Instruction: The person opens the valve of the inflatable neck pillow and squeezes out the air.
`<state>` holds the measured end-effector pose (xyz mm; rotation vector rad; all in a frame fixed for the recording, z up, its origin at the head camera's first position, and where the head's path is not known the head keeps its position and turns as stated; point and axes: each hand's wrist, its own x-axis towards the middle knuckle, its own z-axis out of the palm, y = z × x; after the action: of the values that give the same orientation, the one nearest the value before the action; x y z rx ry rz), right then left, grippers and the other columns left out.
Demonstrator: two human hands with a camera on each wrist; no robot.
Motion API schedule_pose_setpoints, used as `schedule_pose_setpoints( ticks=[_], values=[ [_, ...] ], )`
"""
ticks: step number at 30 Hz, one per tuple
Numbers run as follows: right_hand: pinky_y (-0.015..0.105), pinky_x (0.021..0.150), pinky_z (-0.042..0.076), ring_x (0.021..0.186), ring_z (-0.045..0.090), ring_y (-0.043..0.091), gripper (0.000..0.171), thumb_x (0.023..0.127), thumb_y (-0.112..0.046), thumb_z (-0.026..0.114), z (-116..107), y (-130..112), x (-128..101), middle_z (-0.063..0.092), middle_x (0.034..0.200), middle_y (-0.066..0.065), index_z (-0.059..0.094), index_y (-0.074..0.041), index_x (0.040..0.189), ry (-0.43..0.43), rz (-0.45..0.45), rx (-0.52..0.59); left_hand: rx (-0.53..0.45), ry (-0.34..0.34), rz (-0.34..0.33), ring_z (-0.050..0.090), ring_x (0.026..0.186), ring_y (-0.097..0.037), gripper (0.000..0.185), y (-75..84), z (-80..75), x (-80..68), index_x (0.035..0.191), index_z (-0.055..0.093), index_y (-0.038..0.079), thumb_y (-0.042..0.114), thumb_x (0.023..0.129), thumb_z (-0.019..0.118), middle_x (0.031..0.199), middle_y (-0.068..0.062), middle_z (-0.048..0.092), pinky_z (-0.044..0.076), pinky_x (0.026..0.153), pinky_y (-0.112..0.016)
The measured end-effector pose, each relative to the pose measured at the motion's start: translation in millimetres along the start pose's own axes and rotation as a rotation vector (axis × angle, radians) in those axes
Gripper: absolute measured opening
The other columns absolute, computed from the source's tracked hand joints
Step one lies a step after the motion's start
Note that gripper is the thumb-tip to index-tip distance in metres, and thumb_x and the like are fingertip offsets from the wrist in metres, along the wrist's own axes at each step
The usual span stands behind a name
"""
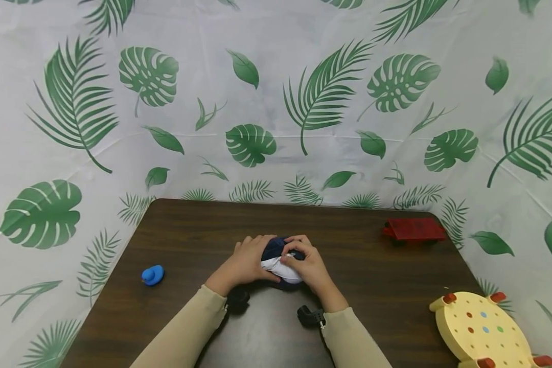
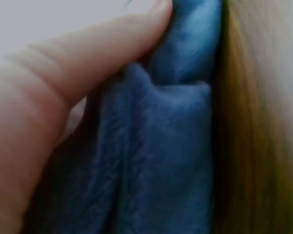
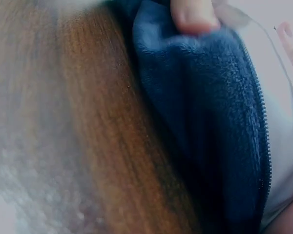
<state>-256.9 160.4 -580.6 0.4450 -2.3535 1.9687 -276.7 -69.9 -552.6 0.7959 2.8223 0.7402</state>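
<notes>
A small bundle of navy fleece with a white lining and a zipper lies on the dark wooden table at its middle. Both hands wrap round it. My left hand grips its left side; in the left wrist view the thumb presses into a fold of the blue fleece. My right hand holds the right side from above. The right wrist view shows a fingertip pinching the fleece edge beside the zipper and the white lining.
A small blue toy lies at the table's left. A red toy wagon stands at the back right. A yellow round pegboard with red feet sits at the front right corner. Leaf-print sheeting surrounds the table.
</notes>
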Motion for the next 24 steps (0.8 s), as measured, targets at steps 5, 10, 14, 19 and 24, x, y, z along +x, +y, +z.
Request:
schedule_pose_setpoints(
  ticks=[5, 10, 14, 19, 24],
  values=[
    [0.047, 0.121, 0.034, 0.135, 0.057, 0.026, 0.014, 0.088, -0.012, 0.091, 0.1, 0.4, -0.3, 0.065, 0.135, 0.006, 0.079, -0.017, 0.093, 0.006, 0.001, 0.000, -0.033, 0.030, 0.009, 0.058, 0.111, -0.027, 0.102, -1.9, 1.9, 2.4, 0.156, 0.054, 0.024, 0.063, 0.072, 0.098, 0.149, -0.003, 0.067, 0.042, 0.092, -0.051],
    [0.037, 0.119, 0.037, 0.134, 0.057, 0.027, 0.013, 0.087, -0.011, 0.091, -0.6, 1.5, -0.6, 0.065, 0.134, 0.007, 0.080, -0.016, 0.092, 0.012, -0.008, -0.001, -0.072, 0.056, 0.028, 0.064, 0.108, -0.025, 0.084, -4.1, 2.7, 5.2, 0.144, 0.063, 0.026, 0.057, 0.074, 0.098, 0.137, 0.003, 0.074, 0.047, 0.091, -0.052],
    [0.031, 0.116, 0.038, 0.132, 0.057, 0.025, 0.013, 0.087, -0.009, 0.091, -0.8, 3.5, -0.1, 0.066, 0.132, 0.008, 0.080, -0.015, 0.092, 0.023, -0.014, -0.010, -0.101, 0.072, 0.045, 0.069, 0.108, -0.024, 0.072, -4.8, 3.3, 6.5, 0.137, 0.066, 0.027, 0.052, 0.077, 0.098, 0.128, 0.006, 0.078, 0.052, 0.094, -0.053],
    [0.027, 0.114, 0.039, 0.130, 0.058, 0.026, 0.012, 0.087, -0.008, 0.091, 0.2, 3.9, -1.9, 0.066, 0.131, 0.011, 0.080, -0.012, 0.093, 0.023, -0.021, -0.010, -0.121, 0.097, 0.069, 0.074, 0.107, -0.022, 0.063, -5.0, 5.4, 5.0, 0.131, 0.067, 0.025, 0.044, 0.079, 0.099, 0.119, 0.004, 0.080, 0.058, 0.095, -0.048],
    [0.026, 0.113, 0.040, 0.129, 0.058, 0.027, 0.013, 0.086, -0.008, 0.091, 1.2, 2.1, -3.8, 0.066, 0.129, 0.011, 0.080, -0.011, 0.093, 0.026, -0.007, -0.003, -0.130, 0.113, 0.075, 0.075, 0.104, -0.021, 0.060, -5.5, 7.9, 3.4, 0.127, 0.067, 0.024, 0.040, 0.079, 0.099, 0.115, 0.002, 0.080, 0.059, 0.093, -0.044]
  ],
)
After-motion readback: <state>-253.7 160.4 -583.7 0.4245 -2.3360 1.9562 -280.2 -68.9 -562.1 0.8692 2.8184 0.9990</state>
